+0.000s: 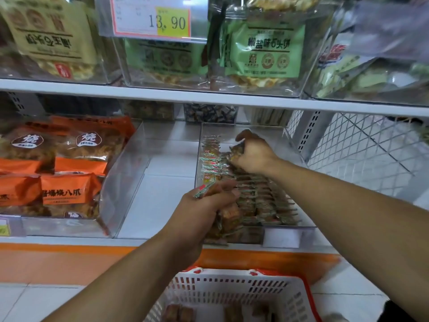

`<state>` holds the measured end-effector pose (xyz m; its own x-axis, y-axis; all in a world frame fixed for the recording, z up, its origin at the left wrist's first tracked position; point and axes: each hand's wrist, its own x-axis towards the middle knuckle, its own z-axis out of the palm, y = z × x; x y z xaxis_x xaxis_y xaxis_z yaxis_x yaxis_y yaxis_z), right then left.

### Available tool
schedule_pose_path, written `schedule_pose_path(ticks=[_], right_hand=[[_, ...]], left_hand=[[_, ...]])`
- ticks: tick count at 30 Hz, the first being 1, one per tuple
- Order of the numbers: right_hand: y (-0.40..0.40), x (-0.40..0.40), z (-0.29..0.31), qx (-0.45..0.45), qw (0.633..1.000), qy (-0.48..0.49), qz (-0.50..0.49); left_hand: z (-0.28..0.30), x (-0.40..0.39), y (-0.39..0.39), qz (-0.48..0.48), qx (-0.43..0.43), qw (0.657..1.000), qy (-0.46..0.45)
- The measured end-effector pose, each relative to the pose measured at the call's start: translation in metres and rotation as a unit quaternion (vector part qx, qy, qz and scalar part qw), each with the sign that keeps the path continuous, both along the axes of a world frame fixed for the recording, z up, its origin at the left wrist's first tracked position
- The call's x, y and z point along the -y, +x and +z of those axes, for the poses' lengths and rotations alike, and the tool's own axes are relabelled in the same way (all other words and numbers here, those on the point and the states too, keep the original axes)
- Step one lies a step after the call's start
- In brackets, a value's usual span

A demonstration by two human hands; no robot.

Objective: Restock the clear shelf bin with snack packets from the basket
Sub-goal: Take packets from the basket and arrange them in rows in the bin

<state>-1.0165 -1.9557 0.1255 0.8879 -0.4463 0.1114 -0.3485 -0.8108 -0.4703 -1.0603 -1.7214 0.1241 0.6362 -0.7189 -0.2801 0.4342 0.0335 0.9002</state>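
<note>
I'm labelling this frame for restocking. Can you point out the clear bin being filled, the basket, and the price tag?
clear shelf bin [293,145]: head view, bare right wall.
basket [234,289]: head view, white slotted far wall.
price tag [173,22]: head view, its yellow patch.

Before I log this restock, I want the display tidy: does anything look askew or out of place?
Nothing looks spilled or damaged. The packets in the clear bin stand in neat rows; only those gripped by the left hand and right hand are unplaced.
</note>
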Motion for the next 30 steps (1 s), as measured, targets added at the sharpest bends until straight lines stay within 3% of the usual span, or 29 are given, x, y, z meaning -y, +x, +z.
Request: schedule_pose_path(ticks=[2, 6, 11, 24, 28, 30], right_hand=[[0.025, 0.004, 0.003, -0.020, 0.999, -0.041, 0.023], [0.051, 0.005, 0.002, -0.062, 0.997, -0.025, 0.028], [0.049, 0.006, -0.012, 0.050, 0.993, 0.075, -0.077], [0.040, 0.000, -0.020, 0.017, 0.989, 0.106, -0.106], [0.004, -0.022, 0.013, 0.121, 0.979, 0.139, -0.085], [-0.033, -0.049, 0.025, 0.194, 0.951, 0.231, -0.062]], left_hand=[[-0.001, 0.003, 0.002, 0.002, -0.008, 1.000, -0.001], [-0.002, 0.005, 0.004, 0.013, -0.027, 1.000, -0.002], [-0.003, 0.002, 0.007, 0.013, -0.033, 0.999, -0.007], [-0.001, 0.000, 0.003, 0.021, -0.048, 0.998, -0.021], [0.005, -0.001, -0.001, 0.056, -0.087, 0.993, -0.048], [0.006, 0.000, -0.002, 0.092, -0.081, 0.991, -0.060]])
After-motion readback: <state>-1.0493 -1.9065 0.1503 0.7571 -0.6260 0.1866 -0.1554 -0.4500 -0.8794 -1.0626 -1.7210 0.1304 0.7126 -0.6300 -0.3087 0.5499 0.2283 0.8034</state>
